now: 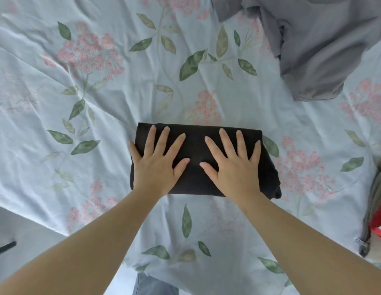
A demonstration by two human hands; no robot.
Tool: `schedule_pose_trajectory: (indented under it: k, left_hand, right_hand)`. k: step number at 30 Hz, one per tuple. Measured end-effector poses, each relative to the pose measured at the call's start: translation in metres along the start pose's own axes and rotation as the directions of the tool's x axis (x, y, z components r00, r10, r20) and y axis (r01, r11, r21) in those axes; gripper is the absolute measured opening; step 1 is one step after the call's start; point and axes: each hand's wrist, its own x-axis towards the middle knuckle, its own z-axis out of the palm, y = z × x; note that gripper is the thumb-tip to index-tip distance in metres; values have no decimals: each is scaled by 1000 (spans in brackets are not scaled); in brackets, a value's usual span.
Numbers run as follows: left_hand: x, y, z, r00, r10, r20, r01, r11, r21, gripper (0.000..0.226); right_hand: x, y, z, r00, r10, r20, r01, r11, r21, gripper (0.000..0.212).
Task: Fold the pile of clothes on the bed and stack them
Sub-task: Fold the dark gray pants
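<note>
A black garment (196, 150), folded into a compact rectangle, lies in the middle of the bed. My left hand (157, 162) presses flat on its left half with fingers spread. My right hand (234, 165) presses flat on its right half, fingers spread too. A loose grey garment (313, 50) lies crumpled at the upper right of the bed. More clothing, olive-grey (377, 199) with a red piece (379, 226), lies at the right edge.
The bed carries a pale blue sheet (100, 103) printed with pink flowers and green leaves. Its near-left edge drops to a grey floor (25, 231) with a dark object at the far left.
</note>
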Motion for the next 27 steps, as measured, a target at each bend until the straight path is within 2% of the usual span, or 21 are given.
schedule_pose_trajectory:
  k: [2, 5, 6, 8, 10, 12, 13, 16, 18, 19, 22, 27]
  left_hand:
    - [7, -2, 9, 999, -27, 23, 28, 999, -24, 57]
    - [10, -4, 21, 999, -21, -41, 15, 990, -142, 54]
    - [9, -7, 23, 996, -57, -72, 41, 978, -207, 54]
    - [6, -15, 24, 971, -231, -55, 195, 908, -372, 54]
    - [4, -23, 23, 917, -398, 27, 363, 805, -470, 56]
    - [1, -26, 20, 874, -477, 93, 446, 711, -544, 66]
    - [1, -26, 17, 856, -498, 138, 469, 637, -612, 73]
    - [1, -28, 8, 793, -515, 325, 533, 329, -780, 84]
    - [4, -34, -1, 733, -477, 484, 614, 159, -773, 80]
    - [5, -38, -7, 712, -440, 548, 650, 118, -751, 74]
    - [-4, -45, -28, 704, -341, 622, 682, 82, -727, 47]
    - [-44, -33, -78, 789, -233, 569, 607, 151, -780, 34]
  right_hand:
    - [12, 6, 12, 999, 24, 44, -25, 999, 36, 62]
    - [16, 11, 26, 999, 20, -30, -15, 990, 140, 62]
    - [15, 13, 28, 996, 38, -77, -24, 984, 175, 61]
    - [10, 19, 33, 978, 163, -129, -130, 965, 230, 64]
    - [2, 22, 34, 916, 395, -76, -357, 886, 296, 71]
    - [-8, 19, 34, 805, 593, 24, -560, 746, 361, 79]
    - [-12, 16, 34, 759, 647, 68, -620, 687, 379, 81]
    - [-19, 14, 29, 694, 696, 185, -669, 526, 525, 79]
    - [-23, 18, 23, 710, 653, 263, -615, 393, 684, 75]
    - [-27, 20, 17, 726, 625, 287, -582, 336, 741, 72]
    - [-51, 23, 2, 736, 582, 346, -547, 209, 811, 59]
    - [-125, 8, -28, 703, 609, 367, -477, 21, 879, 48]
